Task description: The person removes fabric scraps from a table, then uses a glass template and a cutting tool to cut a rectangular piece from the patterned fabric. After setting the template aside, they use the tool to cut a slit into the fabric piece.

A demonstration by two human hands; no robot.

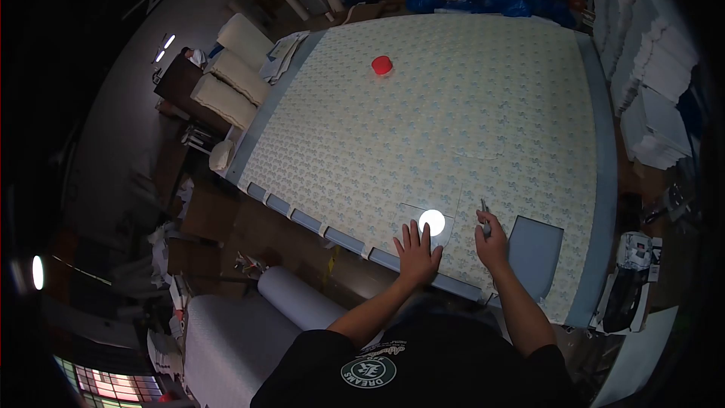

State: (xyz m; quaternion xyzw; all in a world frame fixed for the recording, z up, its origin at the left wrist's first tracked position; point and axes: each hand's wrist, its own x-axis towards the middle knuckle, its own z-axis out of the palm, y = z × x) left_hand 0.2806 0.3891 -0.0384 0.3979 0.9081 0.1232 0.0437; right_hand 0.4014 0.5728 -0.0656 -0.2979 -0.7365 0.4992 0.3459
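A large sheet of pale patterned fabric (423,121) with small blue motifs covers the big table. My left hand (417,255) lies flat with fingers spread at the lower edge of a clear, shiny plate (410,214), which carries a bright round light reflection. To its right, my right hand (492,243) is closed around a slim dark tool (484,205) whose narrow end points away from me; its exact kind is too small to tell. Beside the right hand, a rectangular opening (535,257) in the fabric shows the blue-grey tabletop.
A red round object (382,66) sits far up the fabric. Cream fabric rolls (230,79) line the left edge; white stacks (655,128) stand at right. A grey roll (298,298) lies at lower left. Several cut notches (306,220) run along the near fabric edge.
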